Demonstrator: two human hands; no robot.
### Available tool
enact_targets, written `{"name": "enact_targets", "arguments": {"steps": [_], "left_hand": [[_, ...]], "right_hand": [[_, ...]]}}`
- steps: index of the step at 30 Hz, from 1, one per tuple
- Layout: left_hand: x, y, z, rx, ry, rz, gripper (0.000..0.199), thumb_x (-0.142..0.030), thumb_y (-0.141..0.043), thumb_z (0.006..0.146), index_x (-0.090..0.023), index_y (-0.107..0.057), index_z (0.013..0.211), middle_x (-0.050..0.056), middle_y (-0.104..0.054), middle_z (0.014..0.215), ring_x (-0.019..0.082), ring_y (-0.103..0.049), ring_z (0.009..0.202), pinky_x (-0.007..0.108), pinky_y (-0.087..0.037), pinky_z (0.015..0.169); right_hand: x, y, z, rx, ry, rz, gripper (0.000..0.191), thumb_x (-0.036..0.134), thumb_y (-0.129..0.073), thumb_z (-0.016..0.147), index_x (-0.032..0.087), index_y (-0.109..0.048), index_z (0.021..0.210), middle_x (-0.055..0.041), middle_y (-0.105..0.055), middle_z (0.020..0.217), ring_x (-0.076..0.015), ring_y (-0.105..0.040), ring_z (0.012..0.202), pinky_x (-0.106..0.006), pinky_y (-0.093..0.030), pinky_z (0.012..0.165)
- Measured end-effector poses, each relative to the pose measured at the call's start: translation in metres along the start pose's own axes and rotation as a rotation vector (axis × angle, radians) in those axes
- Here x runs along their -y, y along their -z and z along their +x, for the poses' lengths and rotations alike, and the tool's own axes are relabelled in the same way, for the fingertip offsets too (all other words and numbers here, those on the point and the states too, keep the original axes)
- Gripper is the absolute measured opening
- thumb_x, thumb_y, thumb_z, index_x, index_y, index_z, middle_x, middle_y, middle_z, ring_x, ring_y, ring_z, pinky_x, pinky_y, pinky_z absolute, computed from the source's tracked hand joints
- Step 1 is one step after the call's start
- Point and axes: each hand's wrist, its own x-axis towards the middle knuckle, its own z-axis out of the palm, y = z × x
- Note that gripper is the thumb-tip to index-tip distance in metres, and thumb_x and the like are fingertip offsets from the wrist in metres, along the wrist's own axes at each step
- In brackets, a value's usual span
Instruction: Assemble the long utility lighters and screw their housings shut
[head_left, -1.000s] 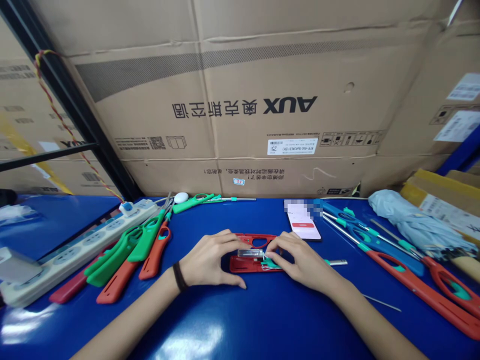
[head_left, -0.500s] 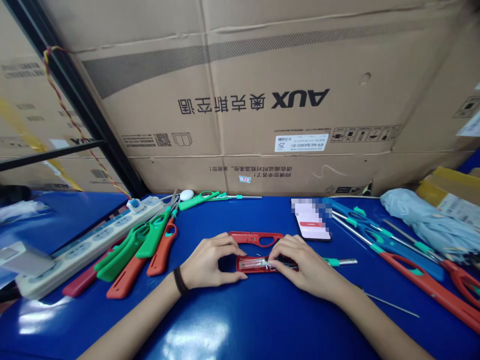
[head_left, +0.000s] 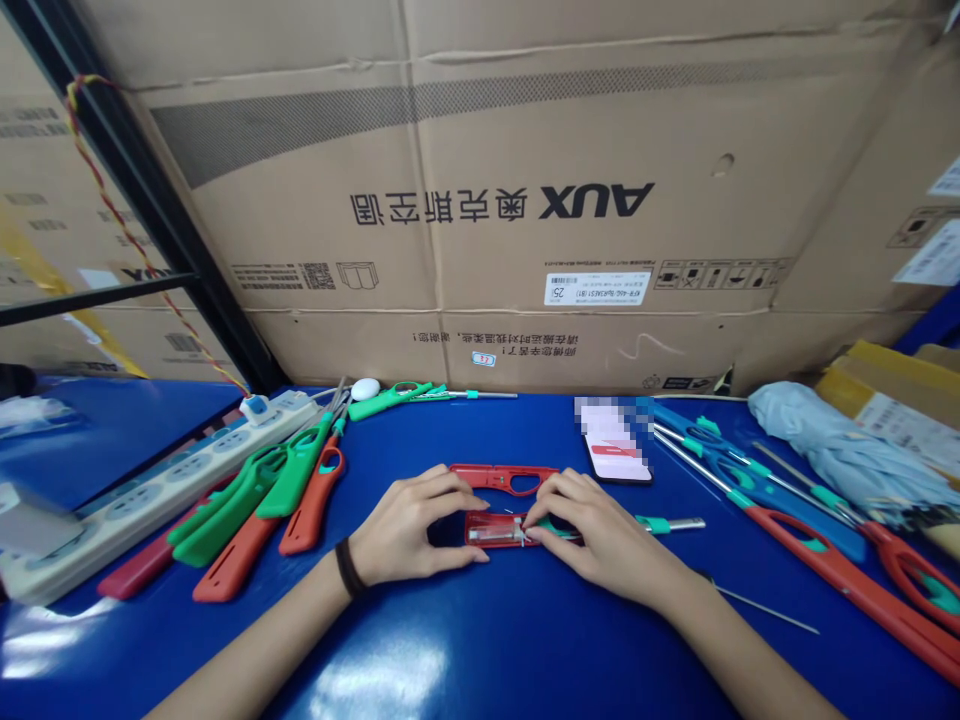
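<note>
On the blue table in front of me lies an opened red gas lighter [head_left: 480, 541], a clear tank [head_left: 495, 530] showing inside its casing. My left hand [head_left: 405, 525] holds the casing's left end between thumb and fingers. Pinched together, the fingertips of my right hand [head_left: 607, 530] work at small parts beside the tank; the exact piece they grip is hidden. Past that hand, the lighter's metal tube [head_left: 686, 524] with a green collar sticks out to the right. The loose red cover half [head_left: 480, 475], with its trigger loop, lies just behind.
Several green, orange and red lighters [head_left: 296, 480] lie at left beside a white power strip [head_left: 157, 480]. A phone [head_left: 616, 450] rests behind my right hand. More lighters [head_left: 847, 560] and a thin rod [head_left: 765, 607] are at right. A large cardboard box [head_left: 480, 130] stands behind the table.
The view has shifted slightly. Both hands stay at the lighter, and the right fingertips have moved slightly at the small parts beside the tank.
</note>
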Motion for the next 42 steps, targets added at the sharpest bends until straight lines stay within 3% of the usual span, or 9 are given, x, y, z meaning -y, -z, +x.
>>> {"name": "enact_targets", "arguments": {"steps": [6,13,22,26,30,33,36,39,42], "left_hand": [[-0.003,-0.002,-0.001,-0.032,-0.085,-0.010,0.028,-0.037,-0.069,0.081,-0.029,-0.068,0.108,0.004,-0.068,0.104,0.019,-0.062,0.091,0.031,-0.052,0.079],[-0.003,-0.004,0.001,-0.009,-0.087,-0.038,0.023,-0.032,-0.067,0.083,-0.026,-0.071,0.105,0.004,-0.070,0.100,0.019,-0.062,0.091,0.033,-0.053,0.079],[-0.003,-0.004,0.001,0.020,-0.120,-0.093,0.020,-0.025,-0.065,0.084,-0.027,-0.073,0.102,0.002,-0.071,0.106,0.020,-0.057,0.092,0.034,-0.052,0.082],[-0.002,-0.005,0.000,0.012,-0.052,-0.146,0.024,-0.024,-0.065,0.081,-0.027,-0.070,0.105,0.002,-0.071,0.107,0.019,-0.059,0.091,0.035,-0.051,0.084],[0.003,-0.002,-0.002,-0.054,0.007,-0.159,0.015,-0.024,-0.067,0.075,-0.020,-0.069,0.089,0.006,-0.070,0.104,0.020,-0.060,0.091,0.036,-0.050,0.084],[0.010,-0.001,-0.002,-0.103,0.054,-0.105,0.009,-0.024,-0.062,0.080,-0.019,-0.067,0.086,0.006,-0.069,0.099,0.019,-0.060,0.090,0.035,-0.050,0.083],[0.018,-0.002,-0.001,-0.168,0.105,-0.029,0.014,-0.022,-0.054,0.089,-0.019,-0.066,0.094,0.005,-0.069,0.097,0.018,-0.062,0.093,0.040,-0.044,0.097],[0.028,-0.005,-0.001,-0.099,0.157,0.027,0.020,-0.025,-0.054,0.090,-0.021,-0.064,0.107,0.005,-0.069,0.108,0.020,-0.063,0.102,0.051,-0.032,0.108],[0.035,-0.007,-0.001,-0.045,0.187,0.031,0.023,-0.031,-0.056,0.090,-0.022,-0.064,0.109,0.005,-0.070,0.108,0.021,-0.065,0.100,0.054,-0.034,0.106]], "right_hand": [[0.002,0.003,-0.001,-0.032,0.032,0.000,0.010,0.023,-0.057,0.090,0.025,-0.064,0.096,-0.0025,-0.059,0.097,-0.0187,-0.054,0.097,-0.035,-0.041,0.089],[0.001,0.002,-0.003,0.005,0.048,-0.011,0.019,0.026,-0.060,0.088,0.031,-0.069,0.105,-0.0033,-0.058,0.103,-0.0192,-0.053,0.100,-0.035,-0.042,0.089],[0.001,0.006,-0.003,0.054,0.063,0.005,0.037,0.005,-0.050,0.080,0.030,-0.071,0.099,-0.0033,-0.059,0.108,-0.0200,-0.053,0.103,-0.038,-0.041,0.091],[-0.013,0.019,-0.002,-0.228,0.038,0.047,0.034,0.010,-0.046,0.084,0.029,-0.072,0.096,-0.0037,-0.063,0.097,-0.0197,-0.056,0.094,-0.037,-0.043,0.086],[-0.024,0.033,-0.001,-0.524,-0.112,-0.086,0.027,0.016,-0.044,0.086,0.024,-0.070,0.088,-0.0050,-0.067,0.089,-0.0231,-0.059,0.089,-0.040,-0.042,0.083],[-0.030,0.031,-0.001,-0.458,-0.148,-0.173,0.024,0.018,-0.046,0.086,0.024,-0.069,0.089,-0.0044,-0.069,0.090,-0.0242,-0.060,0.090,-0.043,-0.042,0.085],[-0.032,0.019,0.000,-0.297,-0.133,-0.178,0.021,0.022,-0.050,0.088,0.024,-0.065,0.103,-0.0054,-0.068,0.102,-0.0252,-0.058,0.100,-0.044,-0.043,0.089],[-0.033,0.009,-0.001,-0.173,-0.155,-0.131,0.026,0.028,-0.051,0.091,0.021,-0.059,0.115,-0.0091,-0.063,0.111,-0.0259,-0.056,0.107,-0.045,-0.044,0.091],[-0.032,0.005,-0.001,-0.112,-0.166,-0.105,0.021,0.030,-0.052,0.092,0.021,-0.060,0.109,-0.0081,-0.061,0.106,-0.0244,-0.056,0.103,-0.043,-0.046,0.090]]}}
